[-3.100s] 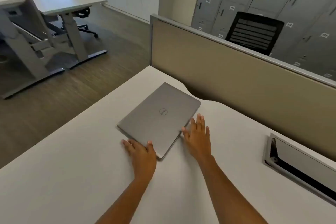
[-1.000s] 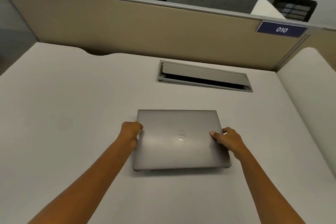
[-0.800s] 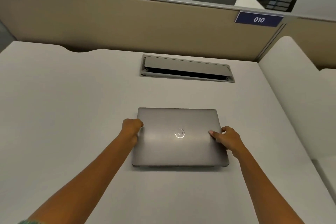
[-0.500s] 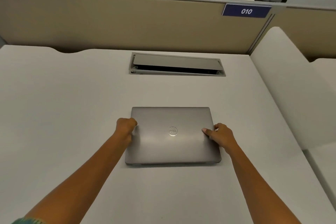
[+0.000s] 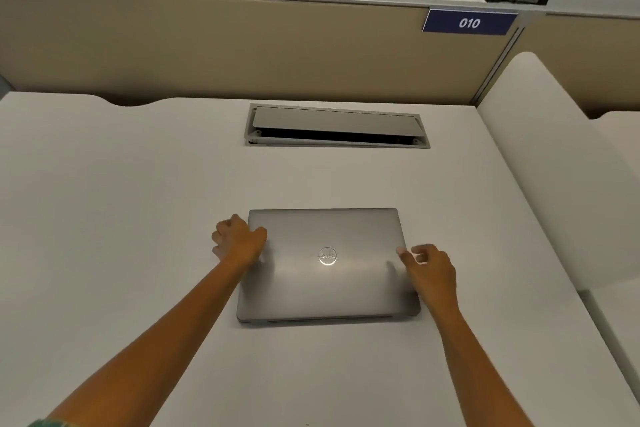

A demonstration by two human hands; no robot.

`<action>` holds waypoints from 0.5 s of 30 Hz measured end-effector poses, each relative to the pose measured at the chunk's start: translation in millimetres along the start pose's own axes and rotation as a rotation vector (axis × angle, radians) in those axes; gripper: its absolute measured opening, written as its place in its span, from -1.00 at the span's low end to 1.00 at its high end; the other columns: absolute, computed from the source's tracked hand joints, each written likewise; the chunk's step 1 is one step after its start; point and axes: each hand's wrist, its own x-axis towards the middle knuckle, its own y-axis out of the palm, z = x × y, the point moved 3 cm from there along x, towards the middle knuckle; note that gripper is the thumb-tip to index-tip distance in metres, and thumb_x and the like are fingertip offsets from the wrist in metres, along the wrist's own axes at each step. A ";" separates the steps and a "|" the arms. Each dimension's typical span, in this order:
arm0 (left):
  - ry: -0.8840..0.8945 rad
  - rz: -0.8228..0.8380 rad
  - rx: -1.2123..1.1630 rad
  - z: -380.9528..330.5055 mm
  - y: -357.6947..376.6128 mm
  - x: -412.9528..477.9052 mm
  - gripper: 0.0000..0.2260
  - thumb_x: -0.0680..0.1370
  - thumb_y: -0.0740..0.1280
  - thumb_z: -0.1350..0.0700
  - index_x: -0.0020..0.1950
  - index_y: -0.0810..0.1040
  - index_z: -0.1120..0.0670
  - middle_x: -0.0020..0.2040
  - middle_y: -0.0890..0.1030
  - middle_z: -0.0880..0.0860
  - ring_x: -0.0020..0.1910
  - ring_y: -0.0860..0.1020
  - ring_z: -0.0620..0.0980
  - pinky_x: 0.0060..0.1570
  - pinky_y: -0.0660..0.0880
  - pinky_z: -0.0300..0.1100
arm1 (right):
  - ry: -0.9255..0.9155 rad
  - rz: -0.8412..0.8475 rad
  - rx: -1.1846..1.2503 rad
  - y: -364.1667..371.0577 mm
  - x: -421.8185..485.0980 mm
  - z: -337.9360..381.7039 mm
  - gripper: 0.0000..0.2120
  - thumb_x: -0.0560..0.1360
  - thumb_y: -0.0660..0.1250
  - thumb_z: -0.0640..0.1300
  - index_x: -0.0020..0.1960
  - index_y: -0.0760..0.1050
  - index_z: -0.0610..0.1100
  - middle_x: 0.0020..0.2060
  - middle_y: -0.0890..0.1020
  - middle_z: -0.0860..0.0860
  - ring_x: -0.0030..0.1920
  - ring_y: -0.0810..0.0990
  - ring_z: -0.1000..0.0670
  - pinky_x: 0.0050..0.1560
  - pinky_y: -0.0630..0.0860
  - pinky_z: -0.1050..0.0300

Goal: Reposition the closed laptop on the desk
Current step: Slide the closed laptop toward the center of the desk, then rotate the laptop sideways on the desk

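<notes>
The closed grey laptop lies flat and square on the white desk, in front of the cable hatch. My left hand is at the laptop's left edge, fingers curled, thumb over the lid's corner area, gripping that edge. My right hand is at the right edge with thumb and forefinger apart; only the thumb tip touches the lid and the forefinger hovers beside the edge. Both forearms reach in from the bottom of the view.
A half-open cable hatch is set into the desk behind the laptop. A beige partition with a blue "010" sign backs the desk. A white side divider bounds the right. Chairs and lockers stand beyond.
From one second ago the laptop has stayed flat at the desk's middle with both hands at its sides. My right hand has loosened its grip, fingers now apart. Three seconds ago the laptop lay angled at the far-left corner.
</notes>
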 end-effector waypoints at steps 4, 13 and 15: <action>0.262 -0.023 0.104 -19.0 -5.6 7.8 -0.47 0.55 0.24 0.08 0.50 0.21 0.15 0.49 0.25 0.16 0.46 0.22 0.18 0.40 0.20 0.08 | 0.196 -0.141 0.524 4.4 -69.4 -18.0 -0.86 0.53 0.30 -0.12 -0.10 0.53 -0.20 -0.23 0.58 -0.13 -0.20 0.55 -0.14 -0.26 0.46 0.11; 0.650 0.267 0.388 -73.1 33.9 23.4 -0.58 0.61 0.14 0.03 0.46 0.33 0.12 0.47 0.35 0.13 0.43 0.31 0.17 0.39 0.23 0.07 | 0.783 0.180 1.150 88.4 -149.9 -0.5 -0.88 0.56 0.24 -0.30 0.05 0.50 -0.27 -0.11 0.59 -0.15 0.00 0.57 -0.14 0.14 0.52 -0.02; 0.666 0.308 0.416 -78.5 43.7 24.5 -0.60 0.62 0.14 0.02 0.41 0.39 0.14 0.43 0.38 0.14 0.40 0.32 0.18 0.37 0.26 0.06 | 0.792 0.153 1.158 91.5 -148.5 8.7 -0.91 0.56 0.24 -0.26 -0.08 0.51 -0.23 -0.16 0.57 -0.11 0.01 0.53 -0.08 0.28 0.42 -0.01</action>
